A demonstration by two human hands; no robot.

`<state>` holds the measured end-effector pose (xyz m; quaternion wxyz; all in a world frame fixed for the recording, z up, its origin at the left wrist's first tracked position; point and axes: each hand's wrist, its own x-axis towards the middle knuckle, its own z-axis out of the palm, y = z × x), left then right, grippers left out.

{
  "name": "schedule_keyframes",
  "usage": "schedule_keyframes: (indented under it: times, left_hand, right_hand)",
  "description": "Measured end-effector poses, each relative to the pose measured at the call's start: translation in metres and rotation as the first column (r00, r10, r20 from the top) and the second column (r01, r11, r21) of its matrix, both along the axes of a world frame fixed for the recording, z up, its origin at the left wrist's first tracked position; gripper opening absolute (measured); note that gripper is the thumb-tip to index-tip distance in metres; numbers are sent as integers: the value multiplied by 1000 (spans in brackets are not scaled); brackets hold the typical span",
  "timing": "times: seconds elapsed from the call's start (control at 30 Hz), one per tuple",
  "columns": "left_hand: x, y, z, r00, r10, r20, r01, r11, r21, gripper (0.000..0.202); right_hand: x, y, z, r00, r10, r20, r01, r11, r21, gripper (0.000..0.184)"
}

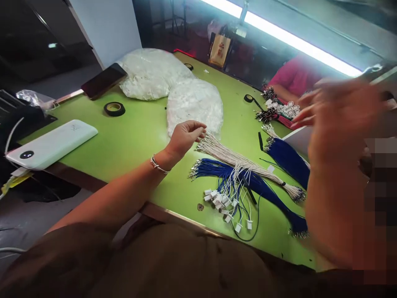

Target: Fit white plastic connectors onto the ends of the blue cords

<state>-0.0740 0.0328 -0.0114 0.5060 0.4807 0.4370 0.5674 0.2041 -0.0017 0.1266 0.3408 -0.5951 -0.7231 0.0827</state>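
Note:
My left hand is over the near end of a bundle of white wires, thumb and fingers pinched together. Whatever is between the fingertips is too small to make out. Raised at the right, my right hand is smeared by motion, so its grip does not show. Beside the white bundle lies a bundle of blue wires with metal-tipped ends. Across both bundles are short wires ending in small white connectors.
Two clear plastic bags stand behind my left hand. A white power bank, black tape roll and dark phone lie left. More blue wires are at right. A person in a pink sleeve sits opposite.

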Motion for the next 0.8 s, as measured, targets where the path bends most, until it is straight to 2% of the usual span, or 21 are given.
schedule_keyframes:
  times: [0.07,0.13,0.2,0.23,0.27,0.33,0.37,0.4,0.43,0.47,0.53,0.6,0.63,0.67,0.7,0.8]
  left_hand:
    - [0,0,-8,999,-12,-41,11,1000,-8,9]
    - [2,0,-15,997,-34,-74,33,999,-16,10]
    - [6,1,-20,992,-66,-107,64,998,-20,11]
    - [8,0,-21,989,-80,-125,78,997,-14,12]
    - [11,-1,-22,985,-86,-147,87,996,3,12]
    - [16,-3,-20,974,-74,-213,97,990,102,12]
    - [19,-4,-17,966,-52,-255,103,975,194,12]
    - [23,-4,-11,952,-14,-305,117,940,321,10]
    - [26,-4,-2,935,39,-352,138,875,464,9]
    - [30,-3,10,914,104,-391,168,782,600,9]
    - [38,3,46,853,271,-445,247,541,804,13]
    - [47,16,93,770,443,-459,341,323,883,21]
    - [51,28,119,726,515,-456,375,260,890,26]
    - [55,42,146,692,565,-448,397,220,891,31]
    - [59,59,172,660,603,-449,399,225,889,38]
    - [65,112,236,567,654,-501,400,314,861,70]
  right_hand:
    - [6,-27,-38,995,88,51,-75,973,-219,26]
    - [15,-47,-71,964,154,216,-31,874,-484,26]
    - [23,-64,-97,904,223,366,73,762,-644,27]
    - [24,-72,-108,880,237,412,119,729,-674,27]
    - [25,-79,-117,866,237,440,148,719,-679,25]
    - [24,-88,-131,863,226,453,149,742,-654,18]
    - [24,-90,-135,868,221,444,138,753,-644,17]
    - [24,-90,-137,883,213,417,121,757,-642,16]
    - [25,-88,-137,904,192,381,103,767,-633,17]
    - [27,-85,-133,923,168,346,86,786,-612,19]
    - [32,-79,-119,967,109,230,41,824,-565,24]
    - [38,-75,-97,997,59,41,-27,842,-539,27]
    - [40,-74,-85,997,36,-66,-66,846,-530,28]
    - [42,-73,-74,986,15,-163,-98,853,-512,31]
    - [44,-72,-64,971,0,-240,-119,868,-483,34]
    - [51,-67,-40,930,-44,-366,-99,927,-362,43]
